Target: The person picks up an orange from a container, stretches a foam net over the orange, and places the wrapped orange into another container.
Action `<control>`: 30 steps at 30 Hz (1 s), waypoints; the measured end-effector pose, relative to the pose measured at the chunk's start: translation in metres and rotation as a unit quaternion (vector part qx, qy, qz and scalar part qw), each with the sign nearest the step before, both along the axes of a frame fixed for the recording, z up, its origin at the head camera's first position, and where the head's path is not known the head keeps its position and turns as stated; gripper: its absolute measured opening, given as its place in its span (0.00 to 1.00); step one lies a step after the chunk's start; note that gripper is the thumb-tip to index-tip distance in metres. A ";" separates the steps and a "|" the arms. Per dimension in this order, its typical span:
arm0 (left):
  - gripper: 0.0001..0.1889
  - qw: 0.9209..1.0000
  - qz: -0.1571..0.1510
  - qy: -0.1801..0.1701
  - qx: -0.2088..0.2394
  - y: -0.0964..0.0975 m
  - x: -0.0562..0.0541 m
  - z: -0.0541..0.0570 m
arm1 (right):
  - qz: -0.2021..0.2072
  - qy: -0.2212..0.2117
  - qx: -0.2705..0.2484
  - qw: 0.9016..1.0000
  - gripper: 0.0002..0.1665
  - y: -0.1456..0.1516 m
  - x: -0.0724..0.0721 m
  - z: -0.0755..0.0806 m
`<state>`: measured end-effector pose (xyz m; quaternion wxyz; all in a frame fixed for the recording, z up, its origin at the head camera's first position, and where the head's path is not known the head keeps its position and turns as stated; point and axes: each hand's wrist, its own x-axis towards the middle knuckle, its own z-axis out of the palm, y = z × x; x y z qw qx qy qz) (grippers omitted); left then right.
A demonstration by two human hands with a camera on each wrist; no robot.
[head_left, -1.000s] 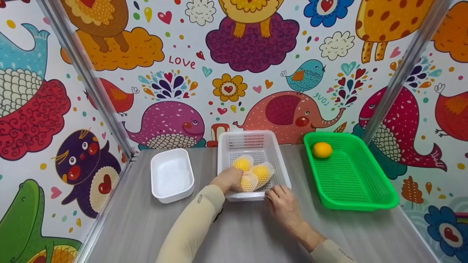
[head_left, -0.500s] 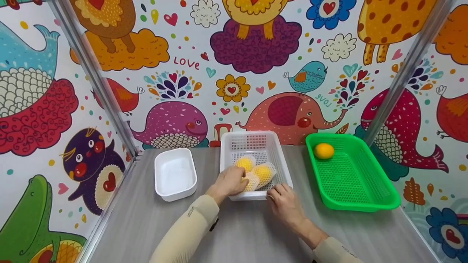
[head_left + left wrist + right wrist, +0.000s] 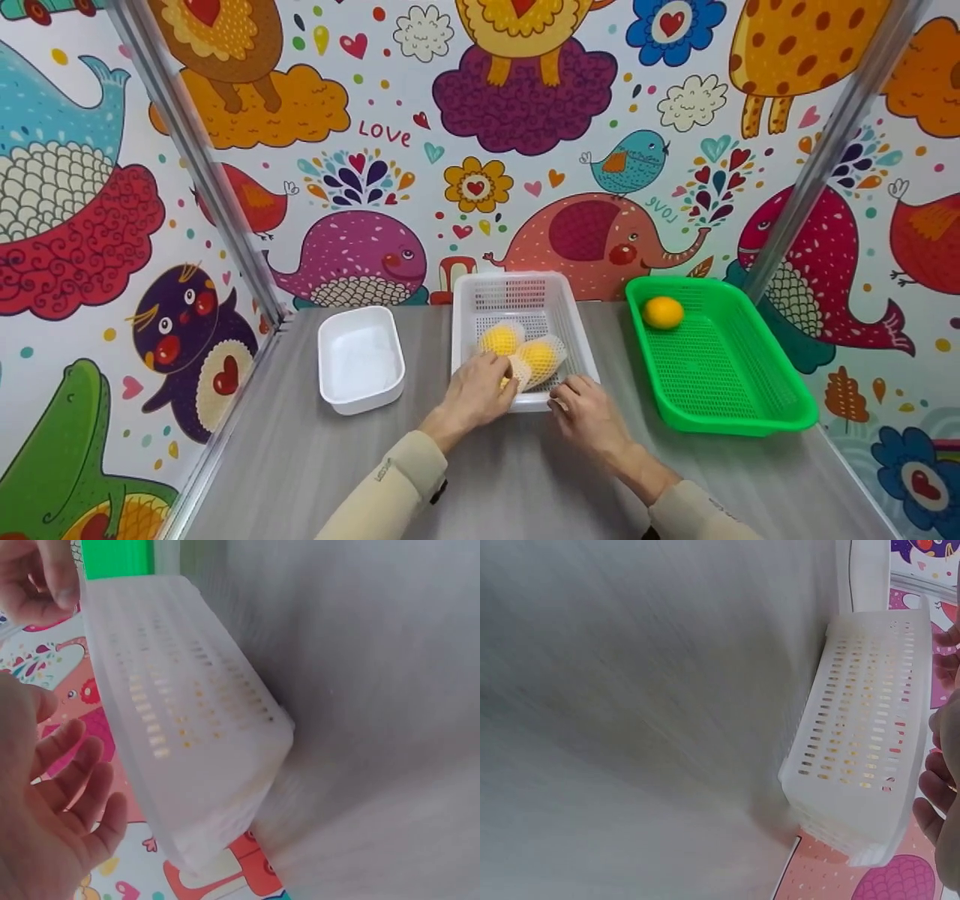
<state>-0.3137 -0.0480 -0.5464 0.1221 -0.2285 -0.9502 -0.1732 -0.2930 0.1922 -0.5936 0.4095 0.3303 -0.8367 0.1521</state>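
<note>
Three yellow fruits (image 3: 541, 358) in white foam netting lie together in a white perforated plastic basket (image 3: 581, 335). My left hand (image 3: 474, 390) is over the basket's near left part, beside the nearest netted fruit and partly covering it. In the left wrist view, the left hand's fingers are loosely bent, with nothing between them. At the basket's near right corner, my right hand (image 3: 589, 420) holds the rim with curled fingers, thumb at the edge; its grip is partly hidden. The right wrist view shows the basket (image 3: 855, 712) from outside, upright on the table.
Left of the basket stands a small white tray (image 3: 361, 360). On the right is a green perforated basket (image 3: 735, 364) with one orange-yellow fruit (image 3: 664, 313) in its far left corner. A patterned wall (image 3: 465, 112) with metal posts closes off the back of the grey table (image 3: 510, 480).
My left hand has drawn back towards the near rim from the nearest netted fruit, and its fingers have loosened. My right hand stays at the rim. The view has shifted slightly.
</note>
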 end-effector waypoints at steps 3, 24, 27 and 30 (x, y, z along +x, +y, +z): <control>0.10 1.000 -0.011 0.028 0.000 0.003 0.005 -0.003 | -0.008 -0.007 -0.001 1.000 0.17 0.003 -0.001 0.004; 0.12 0.994 -0.088 0.066 0.013 0.064 0.022 0.010 | -0.130 -0.164 -0.012 0.978 0.15 0.074 -0.022 0.057; 0.13 0.992 -0.103 0.072 0.004 0.077 0.023 0.011 | -0.146 -0.187 -0.024 0.971 0.17 0.088 -0.026 0.060; 0.14 0.988 -0.117 0.095 -0.023 0.091 0.023 0.013 | -0.152 -0.181 -0.030 0.971 0.18 0.104 -0.030 0.061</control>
